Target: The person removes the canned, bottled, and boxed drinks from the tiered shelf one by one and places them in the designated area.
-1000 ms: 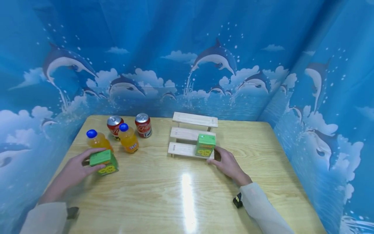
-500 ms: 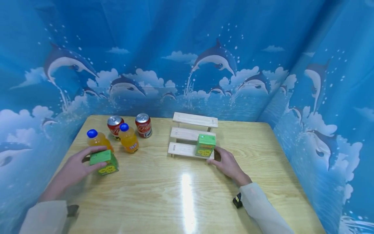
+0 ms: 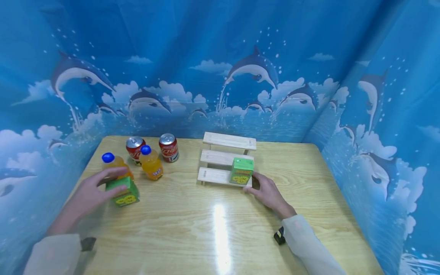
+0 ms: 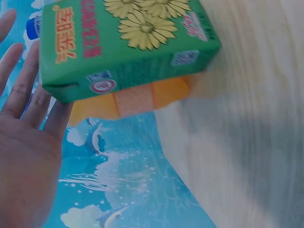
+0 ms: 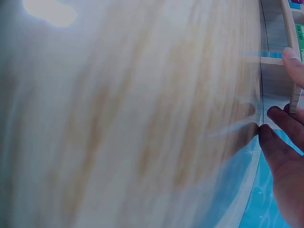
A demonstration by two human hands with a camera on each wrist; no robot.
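A green drink carton (image 3: 123,191) with yellow flowers stands on the table at the left. My left hand (image 3: 91,194) is around its top, thumb and fingers spread; in the left wrist view the extended fingers (image 4: 21,90) lie beside the green carton (image 4: 128,52). A second green carton (image 3: 242,170) stands on the right end of the lowest step of a small wooden step rack (image 3: 214,175). My right hand (image 3: 269,193) grips that step's right end, with the thumb at its front edge; in the right wrist view the other fingertips (image 5: 273,114) are below the board.
Behind the left carton stand two orange soda bottles (image 3: 152,164) with blue caps, one partly covered by my left hand. Two red cola cans (image 3: 169,148) are farther back. A dolphin-print curtain (image 3: 220,68) surrounds the table (image 3: 178,225).
My left hand's fingers have spread and lifted slightly off the left carton, which stays in place. The right hand and the rack have not moved.
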